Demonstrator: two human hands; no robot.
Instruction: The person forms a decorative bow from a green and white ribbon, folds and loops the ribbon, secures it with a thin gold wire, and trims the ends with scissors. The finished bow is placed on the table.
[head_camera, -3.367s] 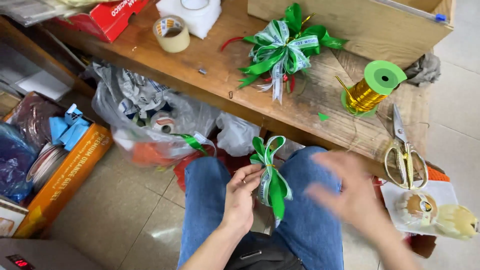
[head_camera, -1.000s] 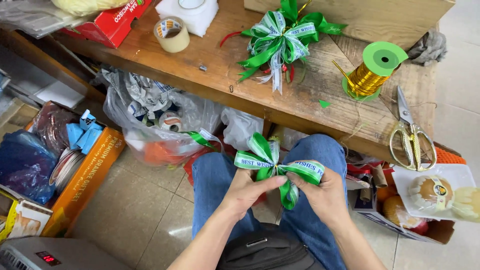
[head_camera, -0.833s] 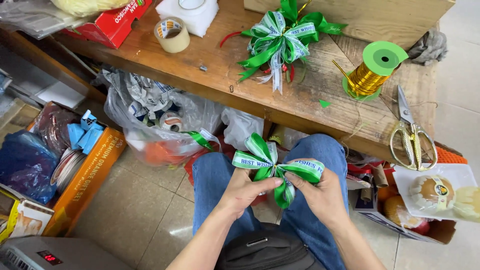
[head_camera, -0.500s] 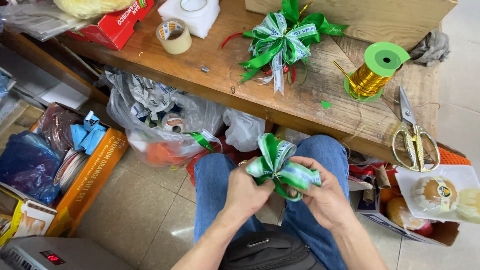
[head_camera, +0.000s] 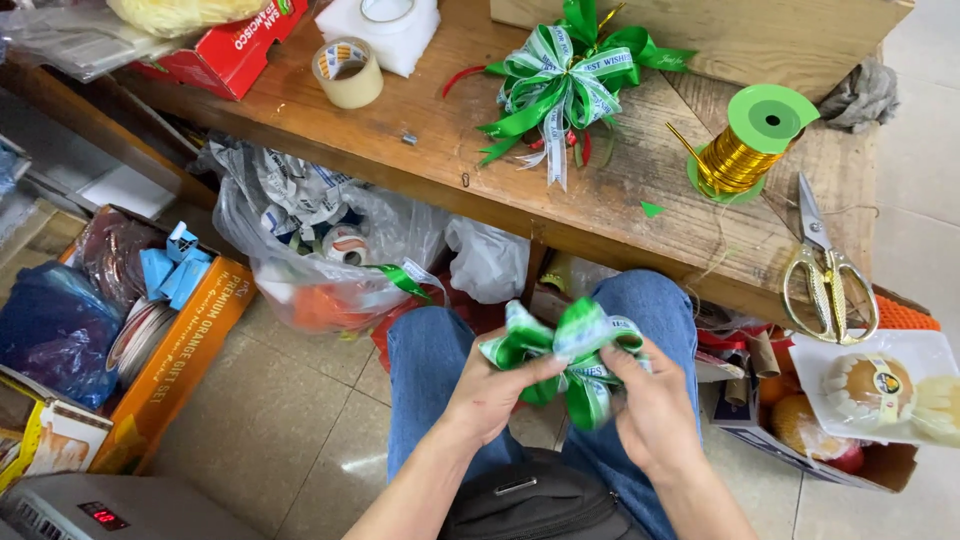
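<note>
Over my lap, both hands work a green and white ribbon bow (head_camera: 565, 350). My left hand (head_camera: 490, 395) pinches its left loops, thumb on top. My right hand (head_camera: 650, 405) grips the bow's middle and right side, fingers curled around the folds. A finished green and white bow (head_camera: 565, 85) lies on the wooden table (head_camera: 420, 170) ahead. A spool of gold wire with a green cap (head_camera: 745, 145) stands to the right of it, and gold-handled scissors (head_camera: 825, 270) lie near the table's right edge.
A roll of tape (head_camera: 348, 72), a white block and a red box sit at the table's far left. Under the table are a clear bag of scraps (head_camera: 320, 250), an orange carton (head_camera: 170, 350) and a box of wrapped fruit (head_camera: 880, 390) at right.
The ribbon, held stretched flat between my hands a second ago, is now bunched into loops. My hands have drawn closer together around it.
</note>
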